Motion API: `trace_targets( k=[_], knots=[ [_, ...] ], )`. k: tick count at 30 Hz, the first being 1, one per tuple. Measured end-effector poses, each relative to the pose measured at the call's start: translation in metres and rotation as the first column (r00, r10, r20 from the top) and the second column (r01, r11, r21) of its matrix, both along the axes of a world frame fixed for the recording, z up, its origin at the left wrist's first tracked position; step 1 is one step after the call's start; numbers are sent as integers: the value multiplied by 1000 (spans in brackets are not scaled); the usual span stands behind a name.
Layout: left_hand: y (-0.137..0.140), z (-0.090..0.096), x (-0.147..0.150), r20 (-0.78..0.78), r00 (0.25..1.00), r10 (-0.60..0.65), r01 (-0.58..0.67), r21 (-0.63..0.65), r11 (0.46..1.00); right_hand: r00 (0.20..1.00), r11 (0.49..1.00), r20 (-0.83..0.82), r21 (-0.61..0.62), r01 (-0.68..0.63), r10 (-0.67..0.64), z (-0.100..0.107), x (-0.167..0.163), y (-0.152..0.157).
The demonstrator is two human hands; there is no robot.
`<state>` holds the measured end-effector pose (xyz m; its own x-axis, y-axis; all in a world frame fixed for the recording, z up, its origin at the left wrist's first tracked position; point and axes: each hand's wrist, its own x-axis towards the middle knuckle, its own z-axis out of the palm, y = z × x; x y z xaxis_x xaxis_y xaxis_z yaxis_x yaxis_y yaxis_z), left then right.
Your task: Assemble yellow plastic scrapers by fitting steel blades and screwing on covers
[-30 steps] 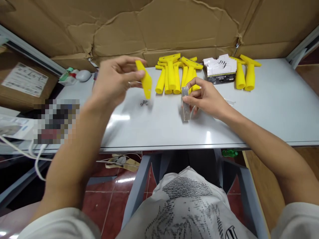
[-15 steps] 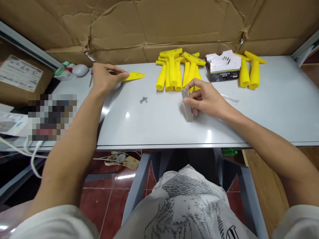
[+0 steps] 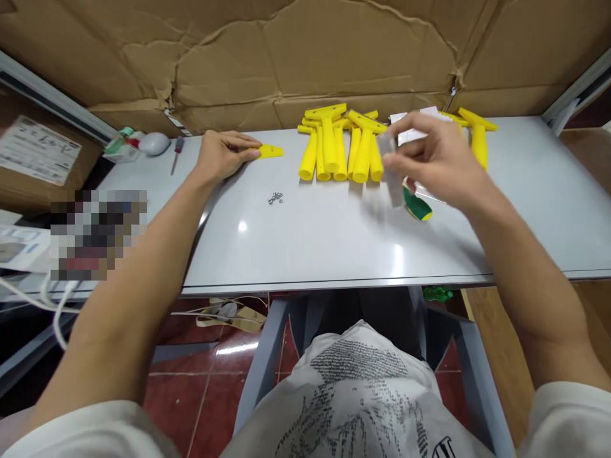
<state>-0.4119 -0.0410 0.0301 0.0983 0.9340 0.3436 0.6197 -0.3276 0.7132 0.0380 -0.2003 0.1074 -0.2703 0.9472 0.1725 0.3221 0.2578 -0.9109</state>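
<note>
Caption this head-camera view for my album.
Left hand touching a yellow piece, right hand gripping a pale strip, small metal parts lying nearby.

The yellow piece [image 3: 272, 151] looks smooth plastic, the screws [image 3: 275, 198] metallic, the tabletop [image 3: 319, 245] glossy

We see creased brown cardboard sheeting [image 3: 310, 57] across the top of the frame, serving as back wall. Grey metal rails [image 3: 52, 98] slant in at upper left and upper right. Glossy white tabletop [image 3: 305, 248] spans the middle, dark line along its front edge. Red tiled floor [image 3: 176, 413] with pale grout at lower left; blue-grey chair frame [image 3: 260, 356] at bottom centre; wood-grain surface [image 3: 515, 343] at lower right. We mark light glare on tabletop and tiles.
</note>
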Motion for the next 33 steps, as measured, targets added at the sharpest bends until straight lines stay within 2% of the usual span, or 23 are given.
trace_targets(
  k=[2, 4, 7, 11, 15, 19, 23, 25, 29, 33],
  knots=[
    [9, -1, 5, 2, 1000, -5, 5, -5, 1000, 983, 986, 83, 60, 157, -162, 17, 23, 4],
    [16, -3, 10, 15, 1000, -12, 12, -10, 1000, 936, 960, 214, 40, 279, -281, 25, 47, 7],
    [24, -7, 16, 62, 998, -17, 18, -16, 1000, 861, 930, 380, -4, 368, -338, 18, 77, 11],
    [24, -13, 21, 109, 993, -46, 45, 5, 999, 834, 960, 498, -9, 280, -238, -10, 93, 15],
    [19, -13, 24, 138, 989, -43, 39, 32, 999, 837, 987, 527, 26, 160, -150, -26, 84, 21],
    [16, -9, 27, 137, 990, -23, 17, 43, 999, 727, 986, 667, 134, 100, -164, -28, 74, 19],
    [11, -8, 27, 123, 992, -32, 26, 54, 998, 620, 984, 769, 172, 36, -157, -30, 72, 7],
    [9, -8, 27, 103, 994, -36, 29, 66, 997, 558, 980, 809, 191, 48, -185, -32, 72, -1],
    [3, -4, 30, 51, 999, 8, -14, 118, 993, 414, 960, 868, 215, 179, -272, -35, 74, -14],
    [-18, 13, 50, 103, 993, 48, -70, 218, 973, 384, 951, 879, 202, 236, -282, -36, 71, -18]
  ],
)
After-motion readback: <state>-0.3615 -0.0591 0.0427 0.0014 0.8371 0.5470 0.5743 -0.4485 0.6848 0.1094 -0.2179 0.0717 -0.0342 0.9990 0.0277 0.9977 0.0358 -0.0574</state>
